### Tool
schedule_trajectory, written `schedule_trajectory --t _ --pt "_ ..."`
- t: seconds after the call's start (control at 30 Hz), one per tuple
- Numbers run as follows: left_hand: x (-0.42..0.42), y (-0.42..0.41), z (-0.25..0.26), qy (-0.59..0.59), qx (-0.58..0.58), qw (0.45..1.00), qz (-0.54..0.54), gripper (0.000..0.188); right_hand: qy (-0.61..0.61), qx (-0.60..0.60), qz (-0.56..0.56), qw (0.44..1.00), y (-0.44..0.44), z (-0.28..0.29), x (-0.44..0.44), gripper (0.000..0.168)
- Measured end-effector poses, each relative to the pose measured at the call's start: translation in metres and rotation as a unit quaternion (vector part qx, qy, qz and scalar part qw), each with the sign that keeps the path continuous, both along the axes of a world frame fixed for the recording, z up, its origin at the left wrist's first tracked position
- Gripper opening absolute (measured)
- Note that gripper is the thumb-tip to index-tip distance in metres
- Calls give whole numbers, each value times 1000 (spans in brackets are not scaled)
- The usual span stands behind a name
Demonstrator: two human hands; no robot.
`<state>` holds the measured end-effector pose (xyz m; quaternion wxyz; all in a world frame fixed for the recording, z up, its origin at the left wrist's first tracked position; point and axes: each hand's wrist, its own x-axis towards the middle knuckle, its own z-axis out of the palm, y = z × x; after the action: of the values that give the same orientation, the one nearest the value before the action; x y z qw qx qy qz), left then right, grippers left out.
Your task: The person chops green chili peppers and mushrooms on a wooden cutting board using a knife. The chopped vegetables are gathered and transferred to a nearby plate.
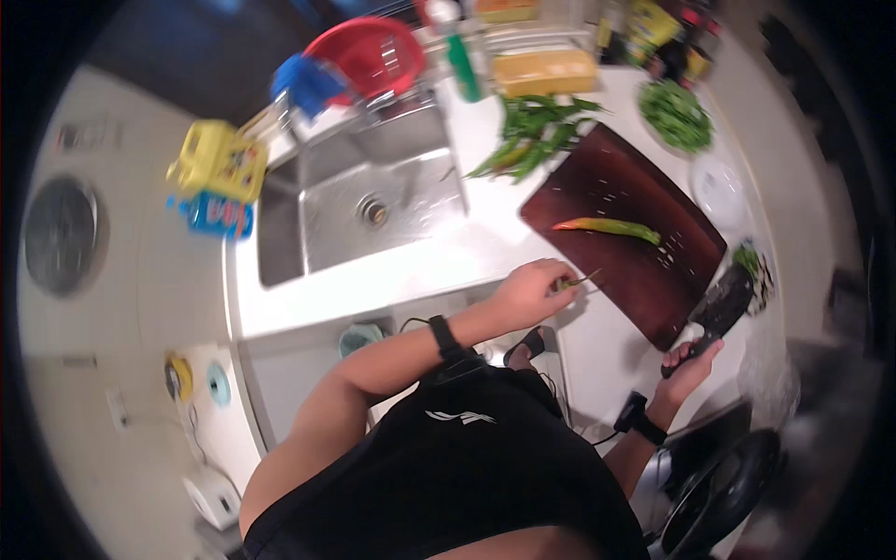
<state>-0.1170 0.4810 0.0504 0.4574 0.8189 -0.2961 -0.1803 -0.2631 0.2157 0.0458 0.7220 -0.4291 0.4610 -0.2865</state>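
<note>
My left hand pinches a small green pepper stem, its thin tip pointing towards the dark red-brown cutting board. The hand is just off the board's near left edge. My right hand grips the handle of a dark, broad-bladed kitchen knife beside the board's right corner. On the board lies one long chili pepper, green with an orange-red end. Small pale bits, perhaps seeds, are scattered near it. A pile of green chili peppers rests on the counter behind the board.
Left of the board is a steel sink, with a red basin behind it. A bowl of chopped greens and a white dish stand on the right. Green and dark scraps lie near the knife tip; a black pan is lower right.
</note>
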Motion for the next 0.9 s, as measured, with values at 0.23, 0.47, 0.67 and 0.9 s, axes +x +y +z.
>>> schedule_trajectory --t 0.23,0.47,0.67,0.9 --pt "-113 227 -34 242 -192 888 341 24 37 -17 98 994 43 14 20 51" --pt "-291 403 -165 377 -203 626 652 29 49 -196 177 963 109 73 21 51" --pt "-321 510 -308 354 -106 564 739 47 117 -295 186 930 204 121 37 53" --pt "-318 567 -393 378 -20 675 634 56 134 -288 168 933 197 106 36 54"
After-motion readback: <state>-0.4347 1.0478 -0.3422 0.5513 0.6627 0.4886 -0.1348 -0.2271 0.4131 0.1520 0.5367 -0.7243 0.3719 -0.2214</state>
